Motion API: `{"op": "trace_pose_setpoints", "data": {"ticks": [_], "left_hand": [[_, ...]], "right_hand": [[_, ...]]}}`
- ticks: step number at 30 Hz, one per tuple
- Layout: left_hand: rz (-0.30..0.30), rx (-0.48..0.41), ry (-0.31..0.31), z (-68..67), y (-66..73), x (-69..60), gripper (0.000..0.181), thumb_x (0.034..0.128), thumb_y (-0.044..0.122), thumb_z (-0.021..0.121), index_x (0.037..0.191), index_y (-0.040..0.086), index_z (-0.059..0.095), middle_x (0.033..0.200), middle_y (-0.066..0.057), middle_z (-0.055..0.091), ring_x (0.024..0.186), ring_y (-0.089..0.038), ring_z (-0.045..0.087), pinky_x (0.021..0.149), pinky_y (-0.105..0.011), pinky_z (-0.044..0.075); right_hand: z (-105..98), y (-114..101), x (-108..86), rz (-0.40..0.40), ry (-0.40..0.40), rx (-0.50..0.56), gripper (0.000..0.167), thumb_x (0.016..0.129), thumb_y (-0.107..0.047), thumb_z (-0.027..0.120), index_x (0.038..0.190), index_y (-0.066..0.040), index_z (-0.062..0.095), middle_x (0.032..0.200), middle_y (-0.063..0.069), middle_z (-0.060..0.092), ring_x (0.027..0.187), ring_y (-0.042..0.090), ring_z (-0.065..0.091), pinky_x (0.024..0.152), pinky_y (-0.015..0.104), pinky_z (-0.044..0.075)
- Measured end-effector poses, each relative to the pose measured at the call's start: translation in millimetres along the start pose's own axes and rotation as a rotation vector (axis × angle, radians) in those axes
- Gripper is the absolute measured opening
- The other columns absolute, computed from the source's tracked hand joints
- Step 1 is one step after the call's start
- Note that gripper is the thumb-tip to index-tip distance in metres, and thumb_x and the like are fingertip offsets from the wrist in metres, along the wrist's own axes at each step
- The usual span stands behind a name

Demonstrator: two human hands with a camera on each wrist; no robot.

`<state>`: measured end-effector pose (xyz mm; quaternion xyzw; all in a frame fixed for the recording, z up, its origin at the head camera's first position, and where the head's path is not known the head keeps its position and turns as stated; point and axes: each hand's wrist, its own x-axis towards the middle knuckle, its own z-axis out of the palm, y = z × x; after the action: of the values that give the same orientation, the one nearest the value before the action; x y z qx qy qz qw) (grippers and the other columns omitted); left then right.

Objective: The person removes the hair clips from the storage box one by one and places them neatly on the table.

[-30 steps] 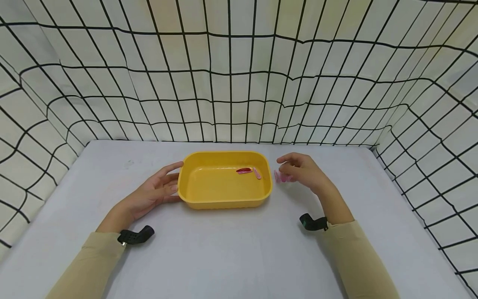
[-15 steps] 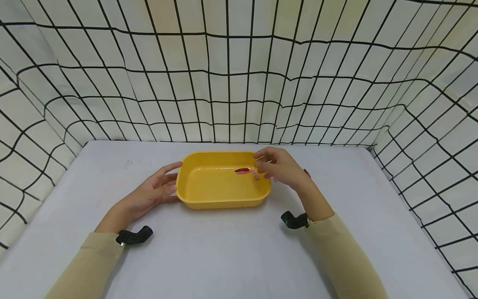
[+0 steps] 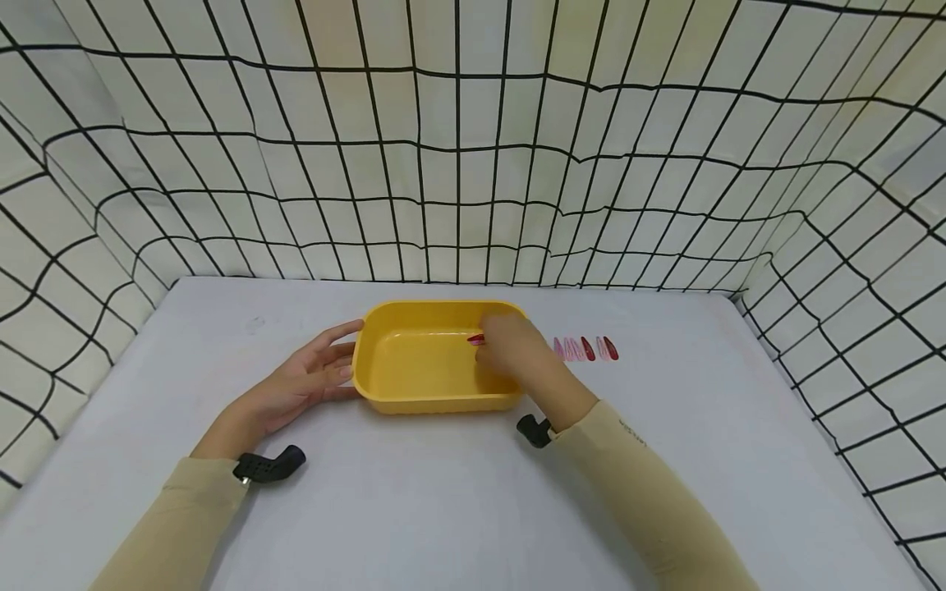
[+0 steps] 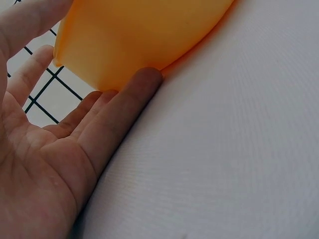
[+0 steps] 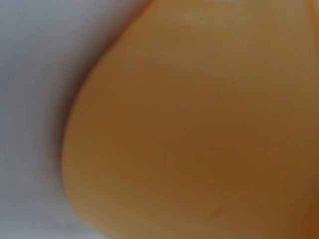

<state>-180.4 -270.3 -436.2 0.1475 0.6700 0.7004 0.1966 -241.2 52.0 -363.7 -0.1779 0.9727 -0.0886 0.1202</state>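
Observation:
A yellow tray (image 3: pixel 414 402) stands on the table, and a red hair clip (image 3: pixel 475 339) lies inside it, partly covered by my right hand. My left hand (image 3: pixel 306 373) touches the tray's left side with its fingers extended; in the left wrist view a fingertip (image 4: pixel 148 77) meets the tray's wall. My right hand (image 3: pixel 510 341) reaches into the right part of the tray, blurred, with its fingertips hidden. Only the tray's outer wall (image 5: pixel 189 124) fills the right wrist view. Right of the tray, several pink and red snap hair clips (image 3: pixel 587 348) lie in a row.
A white cloth covers the table (image 3: pixel 443 492). White walls with a black grid (image 3: pixel 458 148) rise behind it and at both sides. A black camera band (image 3: pixel 269 465) sits on my left wrist.
My right hand has moved left from the row of clips into the tray, uncovering the row. It now hides the pink clip seen in the tray before. My left hand stays put.

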Motion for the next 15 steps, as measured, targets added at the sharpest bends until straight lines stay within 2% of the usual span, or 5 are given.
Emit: {"op": "trace_pose_setpoints", "data": {"ticks": [3,7,11,15], "left_hand": [[-0.005,0.006,0.007,0.3,-0.6,0.3,0.067,0.1025,0.004,0.051,0.159,0.024,0.021,0.162,-0.021,0.019,0.133,-0.016,0.051,0.099,-0.038,0.054],[-0.009,0.012,0.010,0.4,-1.3,1.0,0.068,0.1022,0.006,0.053,0.159,0.024,0.021,0.162,-0.019,0.020,0.134,-0.017,0.050,0.099,-0.039,0.054],[-0.010,0.017,0.016,0.1,-0.8,0.5,0.069,0.1017,0.005,0.053,0.159,0.025,0.021,0.162,-0.019,0.021,0.133,-0.018,0.051,0.099,-0.039,0.054],[-0.012,0.016,0.016,0.1,-0.1,0.0,0.069,0.1016,0.005,0.053,0.159,0.025,0.022,0.162,-0.019,0.021,0.133,-0.018,0.051,0.099,-0.039,0.054]], "right_hand": [[5,-6,1.1,0.009,-0.024,-0.069,0.013,0.095,-0.016,0.058,0.103,-0.007,0.062,0.086,0.007,0.060,0.074,0.021,0.055,0.057,0.028,0.042],[8,-9,1.5,0.025,0.005,-0.110,0.014,0.099,-0.014,0.055,0.108,-0.008,0.064,0.092,0.008,0.063,0.079,0.023,0.056,0.061,0.031,0.047],[11,-8,3.3,-0.003,0.052,-0.102,0.013,0.100,-0.012,0.055,0.107,-0.012,0.066,0.094,0.005,0.064,0.081,0.023,0.056,0.066,0.033,0.049],[15,-7,4.6,-0.053,0.088,-0.081,0.010,0.100,-0.012,0.058,0.105,-0.014,0.067,0.087,0.002,0.063,0.078,0.022,0.055,0.066,0.030,0.045]]}}
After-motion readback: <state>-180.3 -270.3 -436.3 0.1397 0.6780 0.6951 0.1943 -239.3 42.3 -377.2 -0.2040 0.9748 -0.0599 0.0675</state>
